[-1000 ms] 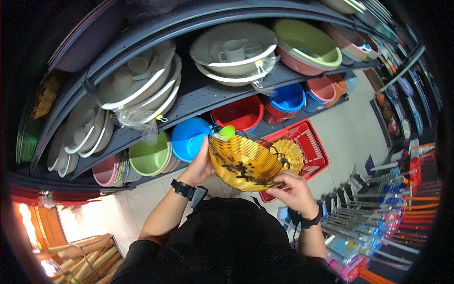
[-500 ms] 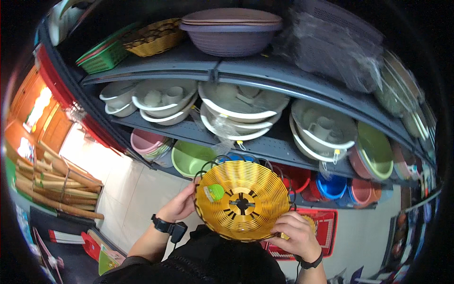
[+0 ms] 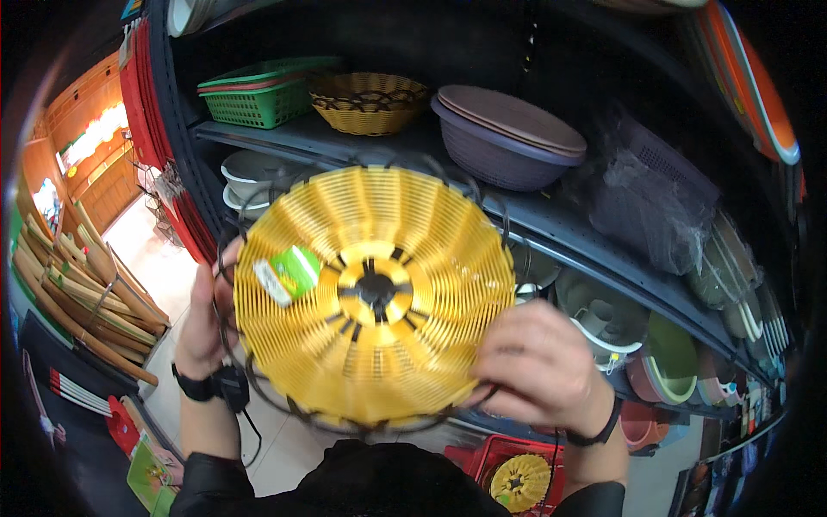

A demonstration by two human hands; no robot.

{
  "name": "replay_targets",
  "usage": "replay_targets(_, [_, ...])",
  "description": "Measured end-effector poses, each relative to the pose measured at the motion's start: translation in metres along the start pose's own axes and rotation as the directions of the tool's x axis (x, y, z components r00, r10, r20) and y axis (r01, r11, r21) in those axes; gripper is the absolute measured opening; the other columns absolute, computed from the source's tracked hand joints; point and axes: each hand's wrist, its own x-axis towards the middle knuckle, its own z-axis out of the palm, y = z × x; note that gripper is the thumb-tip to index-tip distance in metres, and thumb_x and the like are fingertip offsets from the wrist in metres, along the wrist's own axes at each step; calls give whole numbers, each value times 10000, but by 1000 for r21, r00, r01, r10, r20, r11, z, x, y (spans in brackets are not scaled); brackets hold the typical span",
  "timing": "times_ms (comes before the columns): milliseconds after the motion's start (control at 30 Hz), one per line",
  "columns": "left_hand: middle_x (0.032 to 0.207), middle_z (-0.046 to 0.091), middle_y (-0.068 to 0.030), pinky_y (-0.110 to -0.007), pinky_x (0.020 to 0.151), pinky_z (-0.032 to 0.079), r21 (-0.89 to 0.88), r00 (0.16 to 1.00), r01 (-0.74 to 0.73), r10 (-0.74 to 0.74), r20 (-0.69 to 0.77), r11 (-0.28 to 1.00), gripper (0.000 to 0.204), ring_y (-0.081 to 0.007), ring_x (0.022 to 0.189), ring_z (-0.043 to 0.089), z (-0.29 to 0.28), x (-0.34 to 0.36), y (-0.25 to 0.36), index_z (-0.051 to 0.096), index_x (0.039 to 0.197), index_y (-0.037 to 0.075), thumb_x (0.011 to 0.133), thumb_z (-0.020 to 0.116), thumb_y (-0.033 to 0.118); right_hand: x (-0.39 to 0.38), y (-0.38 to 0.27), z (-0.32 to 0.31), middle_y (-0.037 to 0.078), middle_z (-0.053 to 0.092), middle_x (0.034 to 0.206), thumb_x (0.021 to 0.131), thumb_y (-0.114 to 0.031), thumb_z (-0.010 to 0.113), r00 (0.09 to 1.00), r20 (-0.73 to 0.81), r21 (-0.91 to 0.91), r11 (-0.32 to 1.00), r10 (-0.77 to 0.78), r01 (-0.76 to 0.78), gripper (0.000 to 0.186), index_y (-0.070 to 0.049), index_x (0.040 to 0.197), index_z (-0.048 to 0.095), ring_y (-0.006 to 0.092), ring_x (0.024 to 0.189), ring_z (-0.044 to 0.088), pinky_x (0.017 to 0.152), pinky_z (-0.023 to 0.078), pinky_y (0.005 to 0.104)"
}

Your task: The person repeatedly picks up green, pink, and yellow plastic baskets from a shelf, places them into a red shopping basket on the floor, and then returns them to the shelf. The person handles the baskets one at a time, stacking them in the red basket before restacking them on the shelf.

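Observation:
A round yellow woven basket with dark looped edging is held up close in front of me. A green and white label is on its left part, and dark strips cross at its middle. My left hand grips the left rim, its fingers partly hidden by the basket. At the lower right rim, my right hand is closed on the edge, slightly blurred. On the shelf behind sits a similar yellow and dark basket.
Beside the shelved basket are green plastic baskets and purple basins. White basins and green tubs fill the lower shelf. A red shopping basket below holds a small yellow woven piece. Wooden handles stand at left.
Both hands have raised the yellow basket closer to my view and a little left. My view has tilted up, showing more of the upper shelf.

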Motion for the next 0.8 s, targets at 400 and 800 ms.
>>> replay_targets(400, [1151,719,-27,-326,976,494,76,955,-140,114,273,987,394,-127,1051,665,-32,215,120,606,1299,126,1071,538,439,152,107,-20,144,666,1076,831,-180,845,988,-116,-375,926,-98,48,324,-12,1047,673,310,988,673,854,564,379])
replay_targets(800, [1314,651,-117,-404,1119,335,267,974,-202,164,159,942,563,-228,1245,542,-51,356,123,578,1425,159,1014,582,543,220,196,-9,210,685,1126,918,-172,745,976,-125,-475,852,181,-219,291,9,1133,670,395,1097,650,939,530,438])
